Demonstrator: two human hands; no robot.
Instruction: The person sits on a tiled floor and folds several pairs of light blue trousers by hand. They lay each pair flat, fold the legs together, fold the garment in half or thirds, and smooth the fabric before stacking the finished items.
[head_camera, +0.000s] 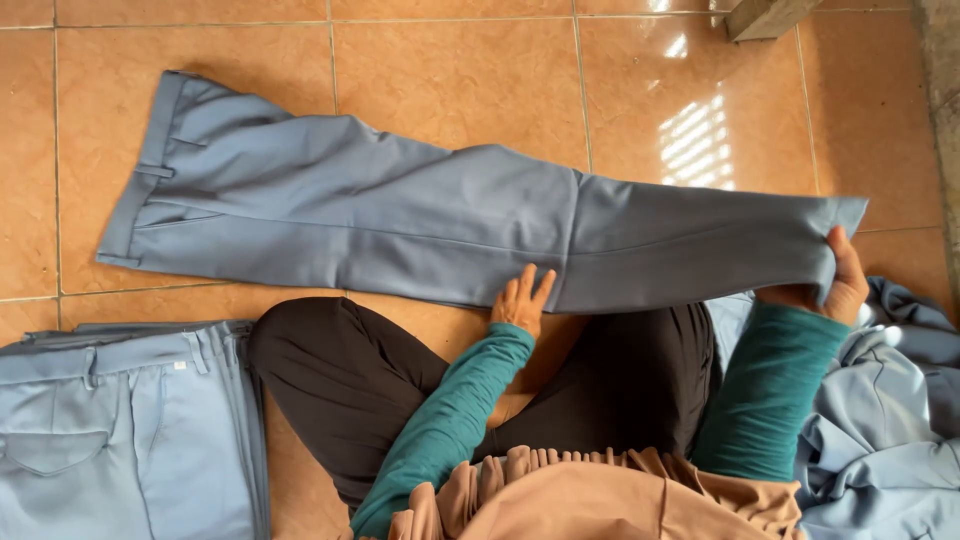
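Observation:
A pair of grey-blue trousers lies flat on the orange tiled floor, folded leg on leg, with the waistband at the left and the hems at the right. My left hand rests flat on the near edge of the trousers around the knee, fingers spread. My right hand grips the hem end at the far right, fingers curled around the cloth. Both arms wear teal sleeves. My crossed legs in black trousers are just below the garment.
A stack of folded light-blue trousers lies at the lower left. A loose heap of similar blue garments sits at the lower right. A wooden furniture leg stands at the top right. A grey wall edge runs down the right.

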